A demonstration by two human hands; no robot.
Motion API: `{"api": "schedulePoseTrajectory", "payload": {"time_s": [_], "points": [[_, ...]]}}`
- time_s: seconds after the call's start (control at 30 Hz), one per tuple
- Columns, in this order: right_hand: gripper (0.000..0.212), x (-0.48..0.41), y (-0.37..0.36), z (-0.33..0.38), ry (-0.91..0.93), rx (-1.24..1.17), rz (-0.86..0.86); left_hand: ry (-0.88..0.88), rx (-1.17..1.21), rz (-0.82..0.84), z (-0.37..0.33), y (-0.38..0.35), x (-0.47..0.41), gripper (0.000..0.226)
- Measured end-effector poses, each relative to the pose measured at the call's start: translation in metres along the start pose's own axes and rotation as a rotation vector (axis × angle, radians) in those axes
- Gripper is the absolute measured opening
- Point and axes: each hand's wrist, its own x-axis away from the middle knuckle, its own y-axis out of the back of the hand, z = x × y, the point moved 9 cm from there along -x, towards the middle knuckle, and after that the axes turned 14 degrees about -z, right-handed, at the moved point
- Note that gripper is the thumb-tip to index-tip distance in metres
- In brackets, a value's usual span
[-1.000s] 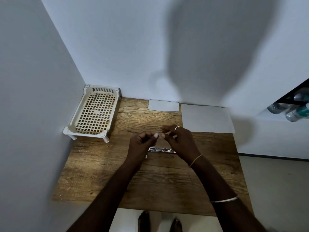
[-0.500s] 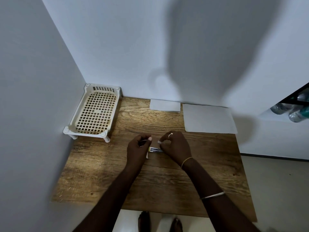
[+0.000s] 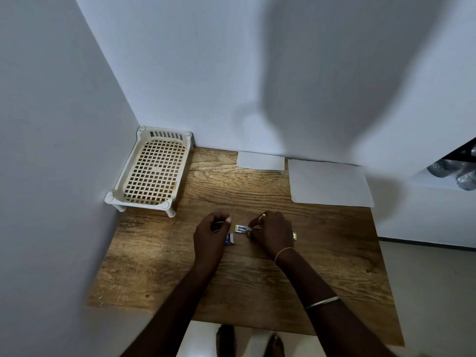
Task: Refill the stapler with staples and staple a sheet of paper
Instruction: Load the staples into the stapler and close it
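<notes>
The stapler (image 3: 241, 228) lies open on the wooden table (image 3: 257, 279), its yellow-tipped metal channel running left to right and partly hidden under my right hand (image 3: 273, 234). My right hand pinches a short staple strip (image 3: 253, 229) at the channel. My left hand (image 3: 212, 234) is curled just left of the stapler, and a thin pale piece shows in its fingers, likely more staples. A small blue and white staple box (image 3: 230, 239) lies by the left hand. A large sheet of paper (image 3: 329, 182) and a smaller sheet (image 3: 260, 161) lie at the back.
A cream plastic lattice tray (image 3: 152, 171) stands on legs in the back left corner against the walls. White walls close the left and back sides. Bottles (image 3: 461, 173) sit on a shelf at the far right. My feet show below the table's front edge.
Both hands came down from above the table to the stapler. They moved apart, the right hand now at the open channel and the left beside the staple box.
</notes>
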Motion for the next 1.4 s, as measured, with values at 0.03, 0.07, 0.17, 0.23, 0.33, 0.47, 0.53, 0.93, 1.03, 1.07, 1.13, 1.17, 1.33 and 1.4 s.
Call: {"api": "schedulePoseTrajectory", "payload": {"time_s": [0.03, 0.07, 0.17, 0.23, 0.33, 0.47, 0.53, 0.93, 1.03, 1.07, 1.13, 1.17, 1.33, 1.4], "points": [[0.019, 0.0, -0.001, 0.0, 0.003, 0.007, 0.0, -0.002, -0.002, 0.003, -0.001, 0.0, 0.0, 0.012], [0.019, 0.0, -0.002, 0.0, 0.004, 0.009, -0.002, -0.004, -0.003, 0.006, -0.002, -0.001, 0.001, 0.013], [0.02, 0.001, -0.004, -0.001, -0.003, 0.001, -0.006, -0.015, -0.007, 0.014, -0.005, -0.002, 0.002, 0.014], [0.02, 0.0, -0.004, -0.001, 0.003, 0.013, -0.021, -0.024, -0.004, 0.019, -0.008, -0.003, 0.002, 0.015], [0.026, 0.001, -0.003, -0.001, 0.028, 0.049, -0.042, -0.04, -0.017, 0.028, -0.009, -0.003, 0.002, 0.016], [0.031, 0.003, 0.0, -0.005, 0.045, 0.063, -0.064, -0.079, -0.108, 0.067, -0.006, -0.007, 0.003, 0.017], [0.029, 0.004, 0.002, -0.007, 0.041, 0.041, -0.078, -0.151, -0.2, 0.101, -0.006, -0.011, 0.004, 0.018], [0.017, 0.008, 0.01, -0.011, 0.098, 0.108, -0.103, -0.715, -0.686, 0.365, -0.028, -0.051, 0.028, 0.031], [0.018, 0.01, 0.01, -0.016, 0.099, 0.09, -0.119, -0.717, -0.689, 0.379, -0.026, -0.053, 0.028, 0.031], [0.019, 0.01, 0.009, -0.017, 0.101, 0.084, -0.119, -0.717, -0.692, 0.385, -0.025, -0.053, 0.028, 0.032], [0.019, 0.012, 0.007, -0.018, 0.111, 0.077, -0.11, -0.728, -0.701, 0.402, -0.025, -0.056, 0.03, 0.032], [0.018, 0.012, 0.006, -0.018, 0.118, 0.077, -0.108, -0.742, -0.708, 0.413, -0.025, -0.058, 0.032, 0.032], [0.014, 0.012, 0.002, -0.019, 0.139, 0.083, -0.105, -0.699, -0.656, 0.42, -0.021, -0.056, 0.032, 0.037], [0.012, 0.012, -0.001, -0.019, 0.158, 0.099, -0.092, -0.636, -0.616, 0.402, -0.018, -0.052, 0.026, 0.042]]}}
